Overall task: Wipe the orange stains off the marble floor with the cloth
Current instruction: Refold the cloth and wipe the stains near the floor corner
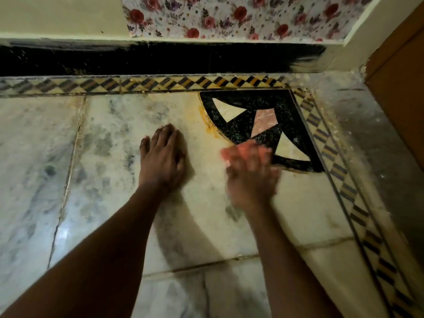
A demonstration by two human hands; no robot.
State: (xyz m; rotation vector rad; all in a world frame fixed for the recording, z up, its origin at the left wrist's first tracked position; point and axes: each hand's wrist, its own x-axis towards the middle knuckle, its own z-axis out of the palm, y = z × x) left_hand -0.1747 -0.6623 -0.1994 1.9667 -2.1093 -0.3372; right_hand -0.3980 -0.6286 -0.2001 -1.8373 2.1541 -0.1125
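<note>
The marble floor [41,157] under me is pale and glossy, clouded with grey veins and darker smudges, and split by thin grout lines into big slabs. Along its far edge runs a narrow inlaid border [137,84] of yellow and black diamonds, and behind that a black skirting strip [160,58] below a cream wall.

My left hand [163,154] lies flat on the marble near the middle of the slab — palm down, fingers straight and close together, pointing away from me, holding nothing. The forearm comes in from the lower left, with its shadow falling on the stone to the right.

Just right of those fingertips an orange stain [206,121] curves along the rounded edge of a black speckled inlay [284,106], a quarter-fan shape set with cream and pink stone wedges. The stain looks smeared and powdery, brightest right at the seam.

My right hand [251,173] is blurred with motion, so I cannot tell exactly how its fingers lie; it is pressing the cloth [246,151], a pinkish-orange wad showing at the fingertips, down at the lower curve of the black inlay. The cloth's texture is lost in the blur.

Further right the diamond border turns the corner and runs toward me, beside a dull grey dusty strip of floor and a brown wooden panel [399,106]. Above, a floral-patterned sheet [241,17] with red roses covers the wall.
</note>
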